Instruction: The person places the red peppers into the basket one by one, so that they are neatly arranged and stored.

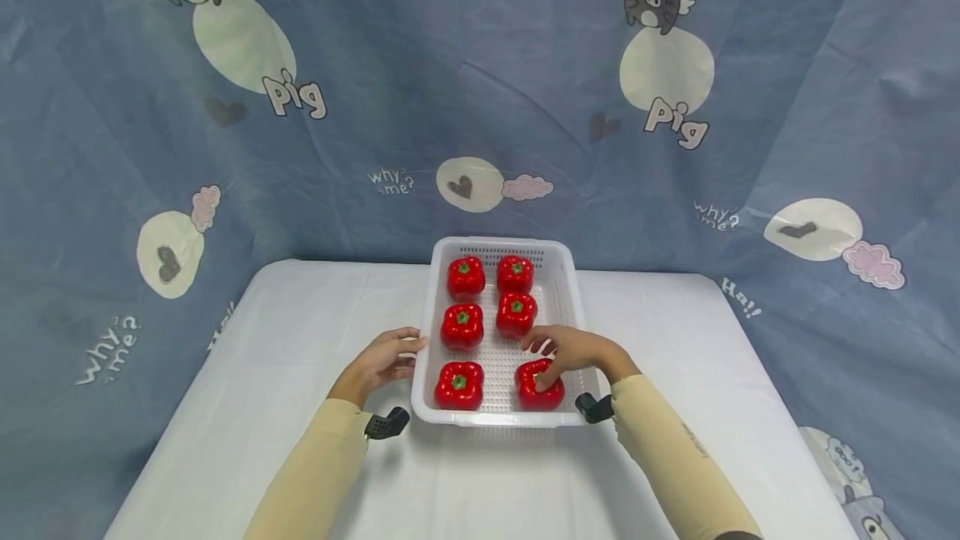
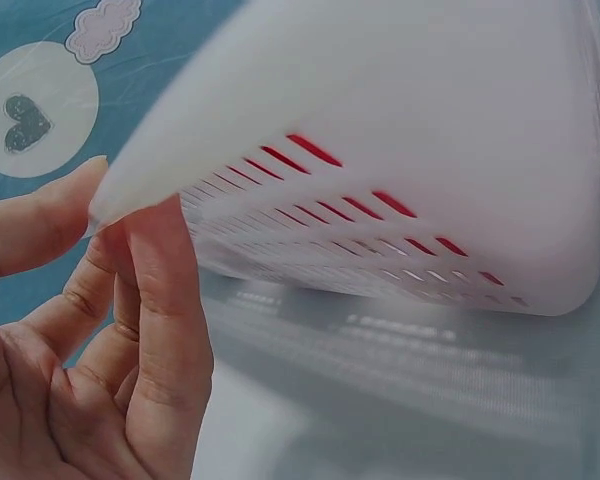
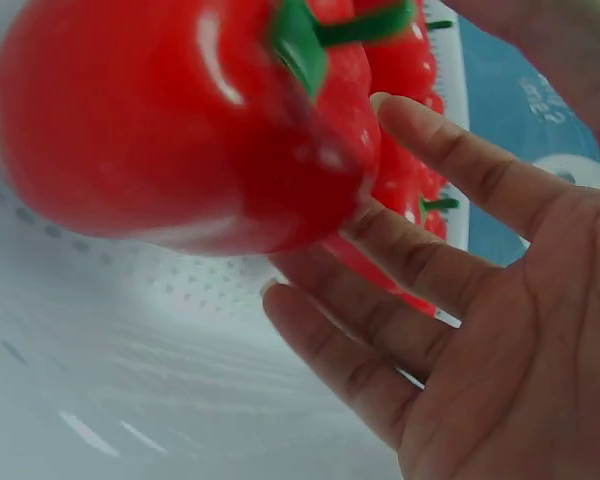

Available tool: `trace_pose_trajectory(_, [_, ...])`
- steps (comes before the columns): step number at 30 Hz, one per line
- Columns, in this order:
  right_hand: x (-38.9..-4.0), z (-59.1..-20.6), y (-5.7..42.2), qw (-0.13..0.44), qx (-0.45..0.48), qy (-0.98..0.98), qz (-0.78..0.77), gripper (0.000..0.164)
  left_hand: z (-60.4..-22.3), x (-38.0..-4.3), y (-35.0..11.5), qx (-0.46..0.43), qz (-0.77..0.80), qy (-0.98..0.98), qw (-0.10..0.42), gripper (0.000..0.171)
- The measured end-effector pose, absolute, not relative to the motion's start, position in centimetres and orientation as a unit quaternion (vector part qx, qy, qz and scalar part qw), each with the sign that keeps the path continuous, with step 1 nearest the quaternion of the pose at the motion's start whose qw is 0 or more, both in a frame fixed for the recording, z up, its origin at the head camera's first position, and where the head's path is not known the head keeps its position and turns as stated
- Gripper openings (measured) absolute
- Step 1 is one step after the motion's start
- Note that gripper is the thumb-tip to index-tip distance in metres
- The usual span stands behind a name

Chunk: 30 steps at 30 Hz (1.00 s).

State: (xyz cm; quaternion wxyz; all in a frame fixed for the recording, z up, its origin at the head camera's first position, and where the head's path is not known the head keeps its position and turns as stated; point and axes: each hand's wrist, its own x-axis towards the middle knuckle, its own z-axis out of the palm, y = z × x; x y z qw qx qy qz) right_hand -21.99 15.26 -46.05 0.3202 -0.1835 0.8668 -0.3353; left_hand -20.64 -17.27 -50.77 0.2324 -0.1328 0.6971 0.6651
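Note:
A white plastic basket [image 1: 495,418] holds several shiny red bell peppers with green stems, in two columns. At its left side my left hand [image 1: 383,359] pinches the rim [image 2: 130,190], thumb on one side and fingers on the other. My right hand [image 1: 573,350] reaches into the basket over the front right bell pepper [image 1: 536,394]. In the right wrist view its fingers [image 3: 410,250] are spread and nearly straight beside this pepper, fingertips right at its surface. Another bell pepper [image 1: 517,314] lies just beyond that hand. The front left bell pepper [image 1: 459,386] stands apart from both hands.
The basket stands on a white-covered table [image 1: 495,490], near its far edge. Behind and around the table hangs a blue printed cloth [image 1: 525,65]. More bell peppers [image 1: 462,327] sit in the basket's middle and back. Its walls are slotted.

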Motion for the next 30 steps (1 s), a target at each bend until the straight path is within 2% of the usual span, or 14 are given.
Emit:
trace_pose_trajectory(10, [-21.7,-45.9,16.7,0.282,-0.176,0.855,-0.399,0.065,-50.6,-20.7,-17.3,-0.132,0.67,0.693,0.234,0.041])
trace_pose_trajectory(19, [-20.8,-46.2,19.3,0.187,-0.201,0.822,-0.498,0.046,-51.1,-20.5,-17.3,-0.124,0.652,0.717,0.212,0.041])
trace_pose_trajectory(30, [-19.7,-47.1,22.0,0.096,-0.148,0.822,-0.542,0.038,-51.0,-20.0,-17.5,-0.081,0.595,0.777,0.189,0.04])
